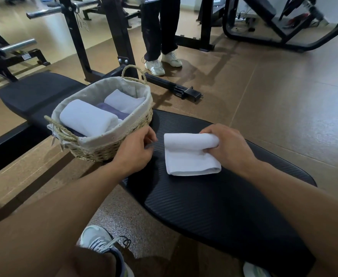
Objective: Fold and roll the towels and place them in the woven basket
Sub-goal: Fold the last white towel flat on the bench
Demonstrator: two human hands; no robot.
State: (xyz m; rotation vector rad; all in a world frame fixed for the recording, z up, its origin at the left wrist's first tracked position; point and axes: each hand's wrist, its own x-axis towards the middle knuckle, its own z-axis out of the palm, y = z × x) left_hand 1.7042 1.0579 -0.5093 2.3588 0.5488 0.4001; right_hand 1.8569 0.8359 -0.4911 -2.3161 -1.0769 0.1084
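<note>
Head view: right hand (224,144) gripping towel (190,156)

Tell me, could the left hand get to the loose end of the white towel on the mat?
Probably yes. The left hand hovers beside the white towel with bare mat between them; the right hand grips only the far rolled end.

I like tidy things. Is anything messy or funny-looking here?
Nothing stands out. The rolled towels lie neatly in the woven basket. The right hand grips a half-rolled white towel lying flat on the black mat.
</note>
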